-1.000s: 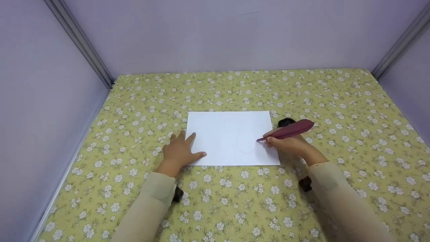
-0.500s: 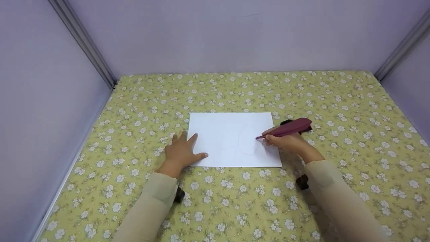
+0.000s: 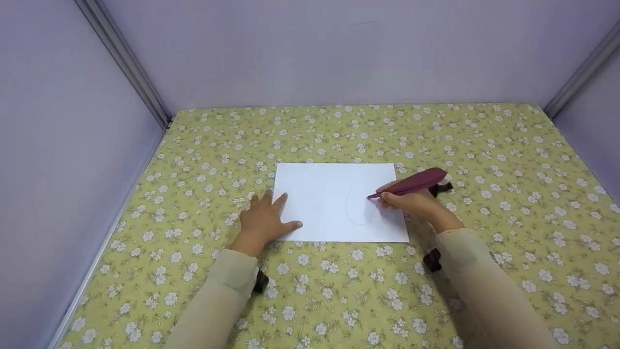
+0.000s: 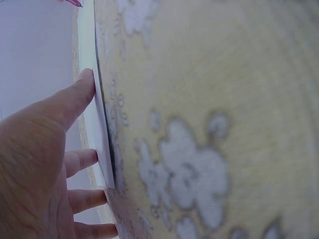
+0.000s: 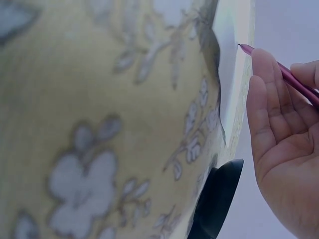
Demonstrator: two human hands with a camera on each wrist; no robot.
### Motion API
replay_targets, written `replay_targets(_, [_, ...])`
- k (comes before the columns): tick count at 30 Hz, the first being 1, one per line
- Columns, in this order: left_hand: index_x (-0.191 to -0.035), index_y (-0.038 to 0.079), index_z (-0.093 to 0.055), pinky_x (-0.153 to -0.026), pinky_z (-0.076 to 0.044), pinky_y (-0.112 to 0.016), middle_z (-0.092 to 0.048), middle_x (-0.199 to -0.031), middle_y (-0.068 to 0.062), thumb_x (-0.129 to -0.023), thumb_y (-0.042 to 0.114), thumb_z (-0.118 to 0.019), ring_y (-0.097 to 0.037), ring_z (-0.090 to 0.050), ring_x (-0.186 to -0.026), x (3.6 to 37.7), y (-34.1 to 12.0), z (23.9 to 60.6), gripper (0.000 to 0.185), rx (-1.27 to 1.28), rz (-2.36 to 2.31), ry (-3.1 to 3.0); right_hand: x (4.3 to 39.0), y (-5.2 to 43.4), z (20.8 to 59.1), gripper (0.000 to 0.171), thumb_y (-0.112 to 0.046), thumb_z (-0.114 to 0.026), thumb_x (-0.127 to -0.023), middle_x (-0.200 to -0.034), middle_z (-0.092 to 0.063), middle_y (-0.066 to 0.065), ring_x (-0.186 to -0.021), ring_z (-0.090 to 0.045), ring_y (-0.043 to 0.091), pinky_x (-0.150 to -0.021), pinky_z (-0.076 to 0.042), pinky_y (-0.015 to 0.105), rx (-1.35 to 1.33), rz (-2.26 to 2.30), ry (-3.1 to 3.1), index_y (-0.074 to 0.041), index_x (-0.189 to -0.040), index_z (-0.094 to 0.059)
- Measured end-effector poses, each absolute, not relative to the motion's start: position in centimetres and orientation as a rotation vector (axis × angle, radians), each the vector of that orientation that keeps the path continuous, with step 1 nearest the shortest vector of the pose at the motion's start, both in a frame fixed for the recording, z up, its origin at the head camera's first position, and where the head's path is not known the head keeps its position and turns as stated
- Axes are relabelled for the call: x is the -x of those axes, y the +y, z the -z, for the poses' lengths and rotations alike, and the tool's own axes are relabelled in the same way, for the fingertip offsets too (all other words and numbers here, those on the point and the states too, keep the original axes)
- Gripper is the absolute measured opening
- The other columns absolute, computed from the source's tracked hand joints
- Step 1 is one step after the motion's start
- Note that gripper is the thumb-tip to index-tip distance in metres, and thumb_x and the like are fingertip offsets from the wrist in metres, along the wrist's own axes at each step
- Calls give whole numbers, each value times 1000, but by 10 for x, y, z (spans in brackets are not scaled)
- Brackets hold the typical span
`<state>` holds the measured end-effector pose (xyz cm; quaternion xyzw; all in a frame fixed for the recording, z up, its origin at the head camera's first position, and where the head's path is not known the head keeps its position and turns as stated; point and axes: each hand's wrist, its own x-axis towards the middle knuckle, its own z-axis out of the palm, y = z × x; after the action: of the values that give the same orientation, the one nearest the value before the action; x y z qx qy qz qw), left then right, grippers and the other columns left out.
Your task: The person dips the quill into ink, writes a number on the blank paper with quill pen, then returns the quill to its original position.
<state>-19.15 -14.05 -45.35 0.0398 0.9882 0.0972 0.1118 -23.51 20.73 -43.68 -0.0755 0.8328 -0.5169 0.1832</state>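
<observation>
A white sheet of paper (image 3: pixel 315 203) lies on the cloth in the head view, bearing a faint rounded line (image 3: pixel 347 208) on its right half. My left hand (image 3: pixel 261 223) rests spread over the sheet's left edge; in the left wrist view its thumb (image 4: pixel 75 97) and fingers reach onto the paper (image 4: pixel 88 45). Between thumb and fingers, my right hand (image 3: pixel 411 201) pinches a dark red feather-shaped pen (image 3: pixel 416 182). In the right wrist view, the pen's slim tip (image 5: pixel 245 49) is at the paper (image 5: pixel 228 69); the feather top is out of that view.
A yellow floral cloth (image 3: pixel 339 300) covers the table. Pale panels (image 3: pixel 319 58) with grey metal posts (image 3: pixel 128 63) enclose the back and sides. Black straps or mounts (image 3: pixel 432 261) sit at both wrists, one showing dark (image 5: pixel 217 199) in the right wrist view.
The pen tip has moved slightly up and left over the paper, with my right hand following. My left hand stays on the sheet. The whole head view has shifted a little.
</observation>
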Motion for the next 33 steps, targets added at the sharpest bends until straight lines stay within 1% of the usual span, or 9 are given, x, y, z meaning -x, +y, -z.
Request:
replay_targets(6, [-152, 25, -29, -94, -34, -65, -18, -156, -16, -81, 72, -53, -46, -16, -138, 192, -140, 453, 88, -125, -274, 2911, 238, 202, 439, 35, -19, -60, -96, -106, -68, 16, -94, -67, 21, -86, -51, 37, 165, 1521, 2298, 5, -122, -61])
replay_targets(10, [-152, 24, -29, -95, -33, -66, -18, -156, -17, -81, 72, -53, -46, -16, -138, 191, -140, 452, 88, -124, -279, 2911, 240, 199, 440, 36, -19, -61, -95, -107, -68, 16, -94, -67, 20, -86, -51, 35, 141, 1531, 2280, 5, -122, -61])
replay_targets(14, [-152, 25, -28, -96, -32, -66, -18, -156, -17, -81, 72, -53, -46, -15, -138, 190, -140, 452, 89, -115, -284, 2907, 241, 197, 440, 35, -19, -60, -95, -106, -69, 15, -94, -67, 21, -86, -51, 35, 154, 1517, 2289, 4, -122, -61])
replay_targets(21, [-151, 24, -30, -93, -36, -64, -20, -155, -16, -81, 71, -54, -46, -18, -138, 192, -139, 455, 87, -115, -258, 2918, 241, 190, 440, 34, -21, -61, -95, -103, -70, 13, -92, -68, 21, -80, -52, 34, 188, 1467, 2336, 0, -121, -64])
replay_targets(24, [-151, 25, -29, -94, -35, -64, -19, -156, -16, -81, 71, -53, -46, -17, -138, 192, -139, 455, 88, -111, -261, 2911, 242, 187, 441, 33, -22, -61, -95, -102, -70, 12, -92, -67, 20, -80, -52, 34, 206, 1441, 2359, -1, -120, -65])
replay_targets(30, [-152, 25, -28, -94, -35, -64, -18, -156, -16, -81, 72, -53, -46, -16, -138, 192, -140, 455, 88, -115, -265, 2912, 243, 182, 442, 33, -19, -59, -96, -104, -69, 16, -92, -67, 23, -80, -53, 35, 282, 1436, 2362, 3, -120, -63])
replay_targets(33, [-152, 25, -28, -94, -35, -64, -19, -156, -16, -81, 72, -53, -46, -17, -138, 191, -140, 455, 88, -116, -261, 2915, 244, 181, 443, 33, -19, -58, -97, -104, -69, 16, -94, -67, 23, -82, -52, 36, 306, 1410, 2363, 2, -121, -63])
